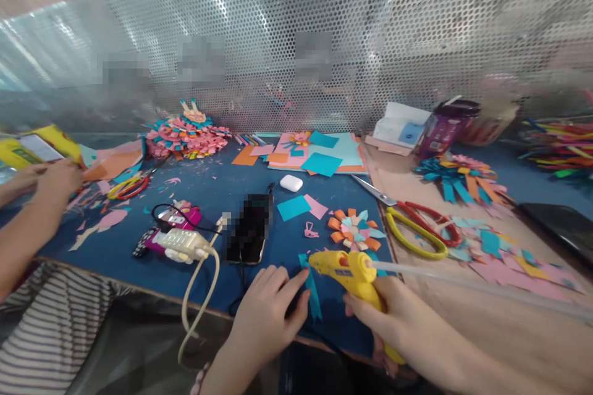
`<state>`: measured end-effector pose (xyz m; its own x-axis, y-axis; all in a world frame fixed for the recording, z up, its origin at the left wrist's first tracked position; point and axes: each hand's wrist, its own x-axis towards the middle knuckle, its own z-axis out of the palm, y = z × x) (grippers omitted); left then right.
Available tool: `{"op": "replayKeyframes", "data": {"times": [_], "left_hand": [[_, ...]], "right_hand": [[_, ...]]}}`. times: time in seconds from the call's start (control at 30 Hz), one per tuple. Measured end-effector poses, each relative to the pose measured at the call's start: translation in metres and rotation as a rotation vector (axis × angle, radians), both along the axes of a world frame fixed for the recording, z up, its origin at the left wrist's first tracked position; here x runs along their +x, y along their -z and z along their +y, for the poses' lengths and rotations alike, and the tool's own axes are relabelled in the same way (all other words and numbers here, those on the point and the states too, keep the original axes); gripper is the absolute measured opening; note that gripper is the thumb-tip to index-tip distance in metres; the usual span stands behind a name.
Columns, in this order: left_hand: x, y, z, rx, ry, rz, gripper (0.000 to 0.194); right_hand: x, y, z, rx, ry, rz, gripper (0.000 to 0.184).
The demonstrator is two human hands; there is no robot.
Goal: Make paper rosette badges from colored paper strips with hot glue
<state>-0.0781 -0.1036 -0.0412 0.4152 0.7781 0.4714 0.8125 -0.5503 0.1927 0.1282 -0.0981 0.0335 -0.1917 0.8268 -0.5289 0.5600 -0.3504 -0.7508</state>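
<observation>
In my right hand point(403, 315) is a yellow glue gun point(345, 268), its fingers wrapped round the handle. A long clear glue stick point(430, 274) sticks out of its back. The gun's nozzle points left, over the top of a narrow blue paper strip point(314, 296) on the table. My left hand point(266, 308) rests at the table's front edge with its fingers apart; its index fingertip touches the strip's left side and the thumb lies close by. Just beyond the gun sits a paper flower point(355, 229) in orange, pink and pale blue.
Large scissors point(421, 228) lie right of the flower, near paper scraps point(514, 253). A phone point(250, 228), a white earbud case point(291, 183) and a power strip point(180, 241) with cables lie left. Another person's hands point(58, 179) work at far left. A perforated metal panel point(259, 31) stands behind.
</observation>
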Motion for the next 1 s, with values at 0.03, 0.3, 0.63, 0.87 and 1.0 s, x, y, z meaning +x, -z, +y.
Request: {"op": "replayKeyframes", "data": {"times": [0.03,0.3,0.63,0.87,1.0], "left_hand": [[0.000,0.001,0.000,0.004,0.001,0.002,0.031],[-0.001,0.004,0.000,0.027,0.003,0.003,0.031],[-0.001,-0.001,-0.001,-0.032,-0.009,0.030,0.032],[0.004,-0.015,-0.002,-0.171,-0.065,0.094,0.036],[0.007,-0.024,-0.004,-0.218,-0.086,0.152,0.038]], "right_hand": [[0.000,-0.001,0.001,0.000,-0.009,-0.003,0.026],[0.003,-0.009,0.008,-0.063,-0.103,0.006,0.025],[0.003,-0.018,0.017,0.182,-0.249,-0.157,0.021],[-0.010,-0.065,0.033,0.008,-0.408,-0.303,0.033],[-0.009,-0.060,0.049,0.111,-0.497,-0.336,0.040]]}}
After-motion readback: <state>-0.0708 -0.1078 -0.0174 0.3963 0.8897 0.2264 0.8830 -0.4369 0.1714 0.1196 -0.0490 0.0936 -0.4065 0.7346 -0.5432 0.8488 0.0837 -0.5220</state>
